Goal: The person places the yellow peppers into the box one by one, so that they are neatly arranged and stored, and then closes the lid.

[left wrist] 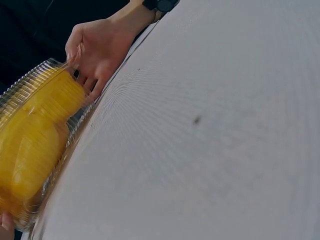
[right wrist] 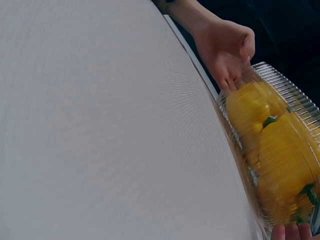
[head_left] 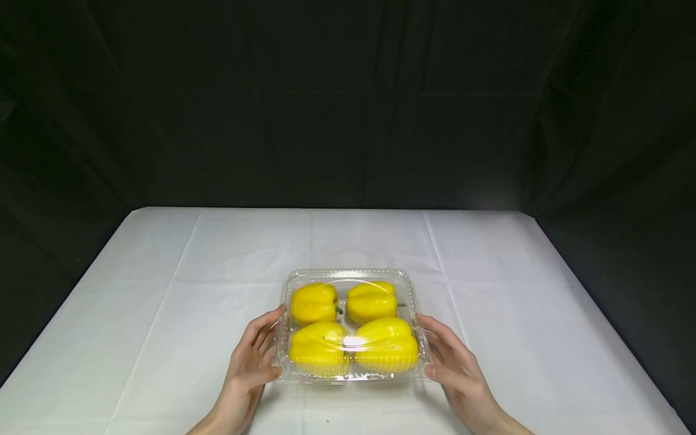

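A clear plastic clamshell container with a ridged rim sits near the front middle of the white-covered table, its lid down. Several yellow bell peppers with green stems lie inside it. My left hand grips the container's left side, thumb at the near corner and fingers along the edge. On the opposite side, my right hand holds it the same way. The left wrist view shows the right hand at the container's far end; in the right wrist view the left hand appears there.
White cloth with fold creases covers the table. Black drapes stand behind it and along both sides. A small dark speck shows on the cloth in the left wrist view. A dark watch is on the right wrist.
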`<state>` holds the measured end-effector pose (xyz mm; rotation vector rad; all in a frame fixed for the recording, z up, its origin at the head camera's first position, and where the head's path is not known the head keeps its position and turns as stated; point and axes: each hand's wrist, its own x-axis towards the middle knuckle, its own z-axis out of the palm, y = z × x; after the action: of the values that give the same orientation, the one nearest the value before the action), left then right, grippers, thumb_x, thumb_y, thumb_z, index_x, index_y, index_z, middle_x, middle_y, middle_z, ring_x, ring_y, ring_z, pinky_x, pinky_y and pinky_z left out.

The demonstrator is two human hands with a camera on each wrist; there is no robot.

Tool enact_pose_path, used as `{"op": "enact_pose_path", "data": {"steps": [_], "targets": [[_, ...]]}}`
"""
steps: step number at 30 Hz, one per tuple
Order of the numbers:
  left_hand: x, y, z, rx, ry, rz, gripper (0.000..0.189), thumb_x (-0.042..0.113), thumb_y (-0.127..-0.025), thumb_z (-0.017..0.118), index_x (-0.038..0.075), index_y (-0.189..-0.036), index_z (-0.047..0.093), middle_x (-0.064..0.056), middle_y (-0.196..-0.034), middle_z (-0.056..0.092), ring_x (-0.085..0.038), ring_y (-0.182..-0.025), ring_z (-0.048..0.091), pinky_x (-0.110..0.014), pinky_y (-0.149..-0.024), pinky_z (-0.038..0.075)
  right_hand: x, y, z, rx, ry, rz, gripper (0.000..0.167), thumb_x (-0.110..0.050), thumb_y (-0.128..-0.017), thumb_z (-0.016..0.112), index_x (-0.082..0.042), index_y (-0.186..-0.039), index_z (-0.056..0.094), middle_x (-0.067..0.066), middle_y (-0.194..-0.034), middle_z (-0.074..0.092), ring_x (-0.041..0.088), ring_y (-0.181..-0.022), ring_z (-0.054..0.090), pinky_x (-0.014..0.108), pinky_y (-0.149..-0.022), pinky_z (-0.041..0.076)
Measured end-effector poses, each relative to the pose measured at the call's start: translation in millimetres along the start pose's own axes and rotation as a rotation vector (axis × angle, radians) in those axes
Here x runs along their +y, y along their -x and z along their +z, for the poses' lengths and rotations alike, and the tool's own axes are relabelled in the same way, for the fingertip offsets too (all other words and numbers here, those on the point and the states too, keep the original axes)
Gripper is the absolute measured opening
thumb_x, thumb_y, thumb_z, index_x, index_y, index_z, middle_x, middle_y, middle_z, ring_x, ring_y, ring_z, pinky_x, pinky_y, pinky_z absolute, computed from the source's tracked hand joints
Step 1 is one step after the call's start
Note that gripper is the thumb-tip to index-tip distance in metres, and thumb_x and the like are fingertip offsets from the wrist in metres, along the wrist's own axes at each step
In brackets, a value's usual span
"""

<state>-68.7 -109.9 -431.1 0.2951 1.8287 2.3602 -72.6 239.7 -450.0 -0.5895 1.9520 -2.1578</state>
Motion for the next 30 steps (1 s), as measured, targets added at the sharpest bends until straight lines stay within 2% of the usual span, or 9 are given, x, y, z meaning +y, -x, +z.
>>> {"op": "enact_pose_path", "data": {"steps": [3, 6, 9, 11, 16, 19, 25, 30], "targets": [[-2.0, -1.1, -0.9, 0.007, 0.002, 0.035, 0.076, -0.012, -0.08, 0.054, 0.005, -0.151, 0.03, -0.012, -0.163, 0.022, -0.017, -0.148, 0.024, -0.013, -0.115, 0.03, -0.5, -1.0, 1.4, 0.079, 0.099, 0.033, 0.062, 0.001, -0.097, 0.045, -0.008, -0.155, 0.03, 0.01, -0.139, 0.044, 0.015, -0.126, 0.046, 0.019, -0.105, 0.04], [-4.3, -3.1, -2.5, 0.036, -0.009, 0.062, 0.07, -0.012, -0.085, 0.056, 0.002, -0.149, 0.031, -0.013, -0.161, 0.027, -0.016, -0.143, 0.033, -0.016, -0.113, 0.036, -0.8, -3.5, 1.8, 0.126, 0.16, 0.063, 0.057, -0.002, -0.1, 0.048, -0.009, -0.154, 0.033, 0.003, -0.112, 0.055, 0.014, -0.103, 0.056, 0.023, -0.091, 0.049], [-6.6, -4.3, -3.8, 0.072, -0.043, 0.05, 0.064, -0.008, -0.089, 0.058, 0.002, -0.148, 0.035, -0.012, -0.159, 0.032, -0.014, -0.141, 0.038, -0.017, -0.111, 0.04, 0.7, -6.7, 0.5, 0.086, 0.104, 0.054, 0.056, -0.001, -0.103, 0.046, -0.007, -0.156, 0.028, -0.001, -0.091, 0.062, 0.012, -0.082, 0.06, 0.026, -0.075, 0.055], [-7.8, -4.6, -4.3, 0.091, -0.066, 0.019, 0.06, -0.004, -0.091, 0.06, 0.005, -0.146, 0.037, -0.009, -0.158, 0.034, -0.014, -0.142, 0.036, -0.016, -0.109, 0.041, 2.7, -8.2, -0.9, 0.041, 0.031, 0.039, 0.057, 0.001, -0.103, 0.043, -0.004, -0.156, 0.022, 0.001, -0.083, 0.064, 0.013, -0.073, 0.061, 0.028, -0.065, 0.056], [-11.0, -5.9, -3.3, 0.131, -0.112, -0.034, 0.054, 0.004, -0.094, 0.063, 0.01, -0.143, 0.042, -0.003, -0.155, 0.037, -0.019, -0.146, 0.03, -0.013, -0.108, 0.04, 6.6, -10.2, -3.1, 0.049, -0.047, 0.051, 0.057, 0.001, -0.103, 0.044, -0.006, -0.155, 0.023, 0.0, -0.081, 0.065, 0.009, -0.072, 0.061, 0.024, -0.062, 0.055], [-13.9, -6.7, -2.7, 0.138, -0.147, -0.025, 0.05, 0.008, -0.095, 0.063, 0.011, -0.142, 0.044, -0.003, -0.155, 0.039, -0.017, -0.145, 0.032, -0.013, -0.108, 0.04, 8.2, -10.8, -4.9, 0.068, -0.08, 0.068, 0.057, 0.002, -0.103, 0.045, -0.008, -0.155, 0.024, -0.001, -0.082, 0.065, 0.008, -0.073, 0.061, 0.021, -0.064, 0.055], [-21.1, -9.2, -1.1, 0.163, -0.213, 0.011, 0.042, 0.014, -0.098, 0.063, 0.011, -0.138, 0.049, -0.003, -0.153, 0.044, -0.007, -0.139, 0.041, -0.013, -0.108, 0.04, 13.6, -11.0, -10.0, 0.051, -0.127, 0.038, 0.06, 0.003, -0.104, 0.043, -0.008, -0.157, 0.018, -0.001, -0.085, 0.067, 0.009, -0.077, 0.063, 0.023, -0.068, 0.056], [-25.5, -9.6, 0.4, 0.204, -0.259, 0.022, 0.036, 0.014, -0.099, 0.062, 0.01, -0.134, 0.053, -0.003, -0.151, 0.046, -0.009, -0.137, 0.045, -0.015, -0.107, 0.042, 16.4, -6.2, -12.2, 0.061, -0.143, 0.022, 0.058, 0.001, -0.106, 0.038, -0.008, -0.158, 0.014, 0.0, -0.088, 0.068, 0.01, -0.08, 0.064, 0.026, -0.07, 0.057]]}}
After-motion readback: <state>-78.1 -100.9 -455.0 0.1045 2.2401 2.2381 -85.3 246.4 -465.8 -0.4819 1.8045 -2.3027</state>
